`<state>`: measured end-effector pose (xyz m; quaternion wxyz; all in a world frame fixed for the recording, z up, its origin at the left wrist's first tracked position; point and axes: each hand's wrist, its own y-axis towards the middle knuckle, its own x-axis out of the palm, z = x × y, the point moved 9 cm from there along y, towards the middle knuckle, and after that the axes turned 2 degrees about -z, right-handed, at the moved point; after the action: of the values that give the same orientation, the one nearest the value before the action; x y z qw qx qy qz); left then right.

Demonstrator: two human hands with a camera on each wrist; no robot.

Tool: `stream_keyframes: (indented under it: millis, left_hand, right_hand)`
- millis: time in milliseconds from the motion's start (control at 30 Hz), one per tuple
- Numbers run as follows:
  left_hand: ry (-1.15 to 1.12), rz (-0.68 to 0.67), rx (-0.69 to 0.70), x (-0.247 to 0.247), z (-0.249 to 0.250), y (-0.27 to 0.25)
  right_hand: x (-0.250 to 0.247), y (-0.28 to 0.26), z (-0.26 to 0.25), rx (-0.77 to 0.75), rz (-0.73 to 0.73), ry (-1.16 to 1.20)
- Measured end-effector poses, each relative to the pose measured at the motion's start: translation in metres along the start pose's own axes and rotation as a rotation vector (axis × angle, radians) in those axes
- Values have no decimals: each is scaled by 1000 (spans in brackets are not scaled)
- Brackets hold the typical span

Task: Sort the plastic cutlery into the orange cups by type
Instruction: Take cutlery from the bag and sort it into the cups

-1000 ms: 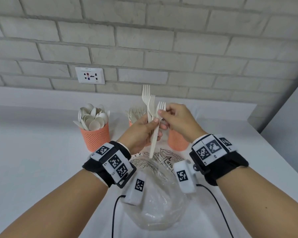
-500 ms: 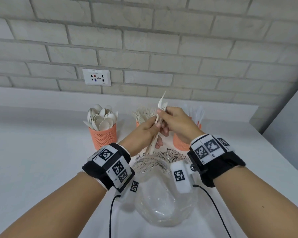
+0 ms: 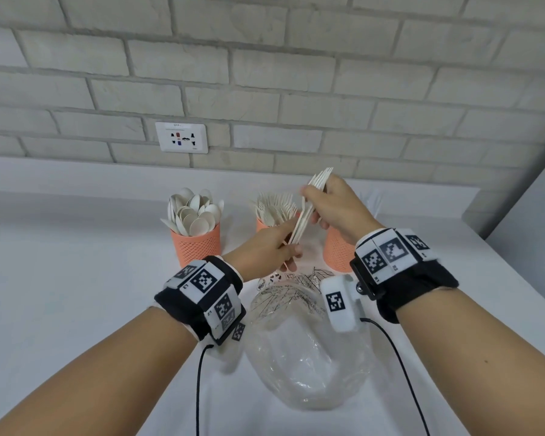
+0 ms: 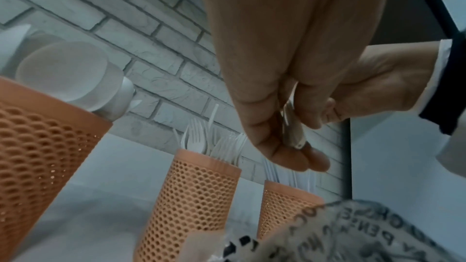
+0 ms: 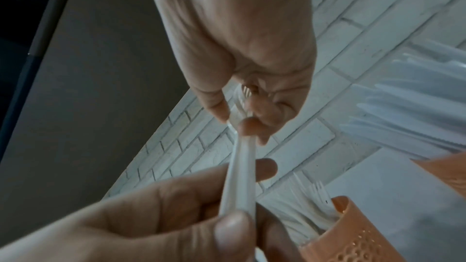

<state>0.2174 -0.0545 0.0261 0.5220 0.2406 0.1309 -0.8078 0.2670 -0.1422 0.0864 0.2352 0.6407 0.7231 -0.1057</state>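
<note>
Nearest me lay a crumpled clear plastic bag (image 3: 306, 347) on the white table (image 3: 76, 294), between the person's forearms. Above it the left hand (image 3: 265, 247) pinched the handle ends of a small bundle of forks (image 3: 306, 215), while the right hand (image 3: 334, 209) curled round the same bundle higher up, just below the tines. The forks looked light, thin and slick, likely to fan apart or slip unless squeezed together along the handles. Beyond the hands stood three orange cups: the spoon cup (image 3: 199, 243) to the left, the fork cup (image 3: 265, 223) in the middle, already crowded, and a third cup (image 3: 337, 250) half hidden behind the right wrist. Open table lay to either side; the brick wall (image 3: 265, 73) closed the far edge.
</note>
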Motion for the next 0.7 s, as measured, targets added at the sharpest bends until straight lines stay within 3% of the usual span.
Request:
stream_keyframes:
  millis: [100,200,233,300,367,433,533,700]
  left_hand:
    - [65,28,47,-2,3,5]
    - [146,88,136,-10,12,8]
    - [165,168,144,-20,11,8]
    - [153,448,139,-50,3,0]
    - [169,673,108,-68,-13,-7]
    - [189,683,24,-65,-31,-1]
    - [28,585,-128,-55,-57,17]
    - [-149,514,-198,-48,-83,42]
  right_hand:
    - [5,3,1,16,-13,-20]
    - [0,6,-6,-67,24,-155]
    - [-9,7,-13,-114,77,-235]
    - [-34,7,-33,-215,238,-410]
    - [-48,8,-44,-299,351,-439]
    - [-43,14,-42,-336,344,-383]
    - [-14,29,-23,-341,217,-308]
    - [13,48,21,-121,50,-155]
